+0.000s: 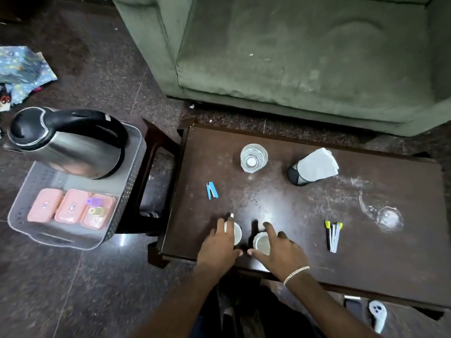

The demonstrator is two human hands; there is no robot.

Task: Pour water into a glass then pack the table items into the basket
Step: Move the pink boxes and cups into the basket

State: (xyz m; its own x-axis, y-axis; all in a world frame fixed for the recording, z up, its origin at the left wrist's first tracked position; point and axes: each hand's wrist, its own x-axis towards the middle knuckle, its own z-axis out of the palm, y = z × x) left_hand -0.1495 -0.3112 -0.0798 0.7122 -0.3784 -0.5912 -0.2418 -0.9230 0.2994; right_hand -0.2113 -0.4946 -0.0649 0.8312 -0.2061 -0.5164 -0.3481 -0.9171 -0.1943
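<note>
Now we are spreading our left hand (217, 247) over the left cup (237, 234) and our right hand (280, 252) over the right cup (262, 242), perhaps touching, gripping neither; the basket (129, 191) is sitting leftward, nearest the left hand.

Place: we take this for a home living room.
Seating: we see a worn green sofa (292, 57) beyond a low dark wooden table (366, 240).
Floor: we see dark speckled stone (102, 74), with crumpled patterned cloth (22, 69) lying on it.
Household things: we see an electric kettle (66, 142) and pink lidded boxes (73, 208) in a grey basket (56, 240) on a stool (166, 140).
</note>
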